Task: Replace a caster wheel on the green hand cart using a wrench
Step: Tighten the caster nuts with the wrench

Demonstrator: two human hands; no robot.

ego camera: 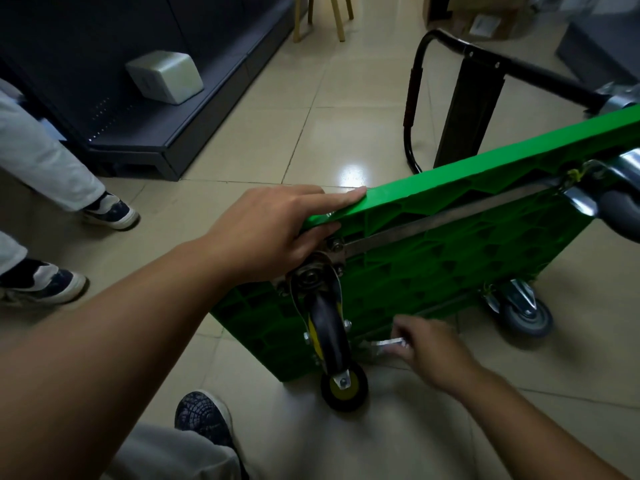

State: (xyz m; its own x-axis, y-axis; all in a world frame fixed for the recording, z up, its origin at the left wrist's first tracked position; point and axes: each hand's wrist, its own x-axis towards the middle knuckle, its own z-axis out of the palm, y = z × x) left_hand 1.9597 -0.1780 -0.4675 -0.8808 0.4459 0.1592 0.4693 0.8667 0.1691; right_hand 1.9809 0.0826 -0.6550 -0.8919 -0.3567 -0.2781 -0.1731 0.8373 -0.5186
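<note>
Beige tiled floor fills the view, with a bystander's shoes (110, 211) and a dark shelf unit (145, 133) seen at the left. Further in, the upper corner of the green hand cart (450, 258) is gripped by the left hand (277, 230), so that the cart is kept tipped on its long edge with its ribbed underside turned toward the camera. A black-and-yellow caster wheel (330, 336) is seen seated on its plate at the near corner, with nuts visible at the top of the plate. Just right of it, a wrench (388, 344) is held in the curled fingers of the right hand (429, 351) and set against the plate's lower fastener, though this part is blurred. A grey caster (526, 317) is mounted further right. Since this wheel differs from the grey one, the replacement is judged to be fitted already and the bolts under tightening; loosening cannot be ruled out. Righting the cart is left.
</note>
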